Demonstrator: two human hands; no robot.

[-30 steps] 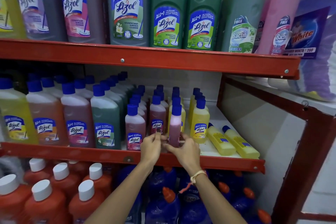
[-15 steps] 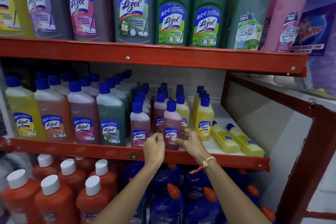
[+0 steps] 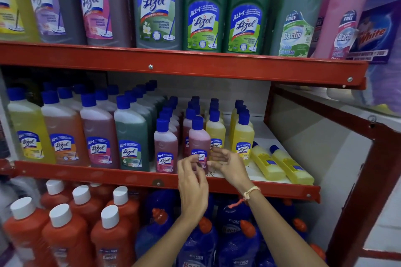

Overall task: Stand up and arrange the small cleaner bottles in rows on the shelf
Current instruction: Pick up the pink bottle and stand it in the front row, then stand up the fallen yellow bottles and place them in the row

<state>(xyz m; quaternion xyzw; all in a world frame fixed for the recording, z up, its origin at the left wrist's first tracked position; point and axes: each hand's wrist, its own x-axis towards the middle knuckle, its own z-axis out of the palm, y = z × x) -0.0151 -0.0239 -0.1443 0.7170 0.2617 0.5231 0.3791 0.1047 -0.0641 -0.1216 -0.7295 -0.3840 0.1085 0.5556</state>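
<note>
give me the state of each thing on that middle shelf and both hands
front pink bottle: upright, capped, hands just off it
pink bottle to its left: upright, capped
front yellow bottle: upright, capped
two yellow bottles: lying flat, side by side
left hand: open, fingers spread
right hand: open, holding nothing

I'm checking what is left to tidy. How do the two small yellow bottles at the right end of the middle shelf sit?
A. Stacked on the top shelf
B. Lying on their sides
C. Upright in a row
B: both yellow bottles lie flat on the middle shelf, caps pointing backward.
</note>
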